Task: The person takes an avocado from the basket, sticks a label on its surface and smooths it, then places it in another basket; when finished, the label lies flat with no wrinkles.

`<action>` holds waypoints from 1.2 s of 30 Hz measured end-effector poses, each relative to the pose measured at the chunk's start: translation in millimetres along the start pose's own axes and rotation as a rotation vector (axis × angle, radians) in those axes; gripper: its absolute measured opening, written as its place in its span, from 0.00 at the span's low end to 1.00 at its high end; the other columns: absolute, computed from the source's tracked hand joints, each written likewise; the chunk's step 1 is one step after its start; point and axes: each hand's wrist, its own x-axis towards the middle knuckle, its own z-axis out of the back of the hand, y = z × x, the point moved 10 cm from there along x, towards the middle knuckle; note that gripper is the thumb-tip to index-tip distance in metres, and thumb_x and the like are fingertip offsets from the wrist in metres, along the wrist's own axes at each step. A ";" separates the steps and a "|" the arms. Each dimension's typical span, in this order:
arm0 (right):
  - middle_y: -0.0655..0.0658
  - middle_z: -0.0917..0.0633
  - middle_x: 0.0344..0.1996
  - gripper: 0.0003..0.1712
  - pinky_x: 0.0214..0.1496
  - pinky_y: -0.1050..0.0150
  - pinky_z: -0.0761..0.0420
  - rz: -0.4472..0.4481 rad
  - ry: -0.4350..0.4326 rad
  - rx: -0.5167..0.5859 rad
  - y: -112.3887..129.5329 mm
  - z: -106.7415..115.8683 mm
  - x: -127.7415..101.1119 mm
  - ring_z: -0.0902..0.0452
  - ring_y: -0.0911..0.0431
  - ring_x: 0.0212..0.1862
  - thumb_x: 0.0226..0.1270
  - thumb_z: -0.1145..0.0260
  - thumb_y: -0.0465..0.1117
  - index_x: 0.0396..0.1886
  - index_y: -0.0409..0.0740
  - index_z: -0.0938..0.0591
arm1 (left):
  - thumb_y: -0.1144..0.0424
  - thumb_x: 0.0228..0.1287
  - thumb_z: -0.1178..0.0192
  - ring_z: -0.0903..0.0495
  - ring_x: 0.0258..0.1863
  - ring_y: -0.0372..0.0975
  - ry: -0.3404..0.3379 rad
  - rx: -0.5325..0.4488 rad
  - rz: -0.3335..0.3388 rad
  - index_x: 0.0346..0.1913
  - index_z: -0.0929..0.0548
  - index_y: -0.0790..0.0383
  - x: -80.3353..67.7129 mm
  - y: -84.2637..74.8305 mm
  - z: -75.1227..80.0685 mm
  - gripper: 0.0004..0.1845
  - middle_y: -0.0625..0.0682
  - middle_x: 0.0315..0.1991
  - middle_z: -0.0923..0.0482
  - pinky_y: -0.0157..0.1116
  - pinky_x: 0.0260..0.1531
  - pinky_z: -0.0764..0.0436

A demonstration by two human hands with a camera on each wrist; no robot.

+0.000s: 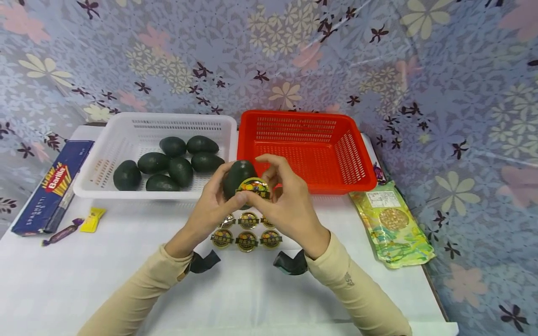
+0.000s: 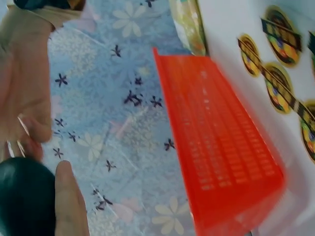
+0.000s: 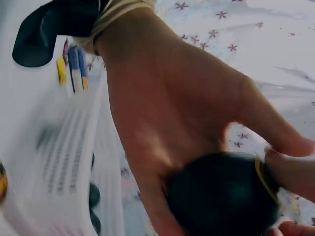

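At the far left of the surface (image 1: pixel 126 280) a blue spaghetti box (image 1: pixel 52 186) is lying, with two wrapped sweets (image 1: pixel 77 224) near it; just right of these a white basket (image 1: pixel 105 161) is holding six dark avocados (image 1: pixel 168 163), none showing a label, so these are judged as waiting to be done; in the middle the left hand (image 1: pixel 210 207) is curling round one avocado (image 1: pixel 237 177) and holding it up above the surface, while the right hand (image 1: pixel 286 200) is pinching and pressing a round sticker (image 1: pixel 253 187) onto its near face; below the hands a sheet of stickers (image 1: pixel 247 233) is lying with several unused; to the right a red basket (image 1: pixel 361 158) is standing with nothing visible inside, so no finished fruit appears to be in it yet, and the work looks barely begun; at the far right a green snack packet (image 1: pixel 392 224) is lying flat.
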 end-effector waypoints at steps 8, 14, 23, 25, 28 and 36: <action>0.47 0.27 0.29 0.32 0.23 0.68 0.26 -0.057 0.065 0.270 -7.2 -10.6 -0.6 0.30 0.54 0.26 0.57 0.24 0.32 0.60 0.43 0.28 | 0.36 0.56 0.30 0.21 0.43 0.39 -0.011 -0.028 0.004 0.65 0.33 0.55 -0.5 -5.2 -2.1 0.42 0.51 0.49 0.25 0.35 0.42 0.15; 0.47 0.24 0.29 0.19 0.21 0.63 0.19 -0.077 0.043 0.486 -8.9 -9.2 -5.9 0.25 0.58 0.26 0.58 0.28 0.27 0.45 0.33 0.27 | 0.49 0.64 0.37 0.21 0.43 0.36 -0.043 -0.085 -0.007 0.64 0.30 0.57 0.6 -8.4 0.7 0.30 0.47 0.47 0.23 0.31 0.44 0.16; 0.49 0.23 0.26 0.13 0.26 0.64 0.20 -0.185 0.102 0.483 -23.6 -11.9 -6.5 0.26 0.56 0.25 0.57 0.25 0.31 0.30 0.40 0.24 | 0.57 0.69 0.49 0.22 0.48 0.37 0.047 -0.059 0.014 0.75 0.36 0.63 -1.6 -9.7 -8.5 0.33 0.48 0.60 0.25 0.34 0.47 0.16; 0.50 0.23 0.27 0.13 0.25 0.65 0.21 -0.217 0.145 0.517 -28.1 -16.2 -6.7 0.27 0.56 0.26 0.56 0.25 0.32 0.29 0.43 0.24 | 0.58 0.70 0.51 0.22 0.48 0.37 0.068 -0.067 0.015 0.75 0.38 0.65 -2.8 -9.3 -10.2 0.33 0.46 0.63 0.27 0.33 0.47 0.16; 0.51 0.23 0.25 0.14 0.23 0.67 0.22 -0.259 0.207 0.593 -33.3 -24.4 -7.6 0.28 0.57 0.24 0.56 0.25 0.32 0.27 0.44 0.25 | 0.57 0.71 0.52 0.21 0.47 0.37 0.095 -0.086 0.015 0.76 0.39 0.65 -5.0 -8.5 -11.6 0.33 0.46 0.60 0.26 0.33 0.46 0.15; 0.52 0.21 0.23 0.16 0.23 0.65 0.20 -0.224 0.313 0.624 -37.3 -37.4 -11.2 0.27 0.56 0.20 0.59 0.24 0.37 0.28 0.39 0.26 | 0.50 0.72 0.53 0.19 0.41 0.35 0.171 -0.198 0.029 0.72 0.32 0.56 -13.6 -0.4 -13.3 0.29 0.46 0.48 0.20 0.32 0.38 0.16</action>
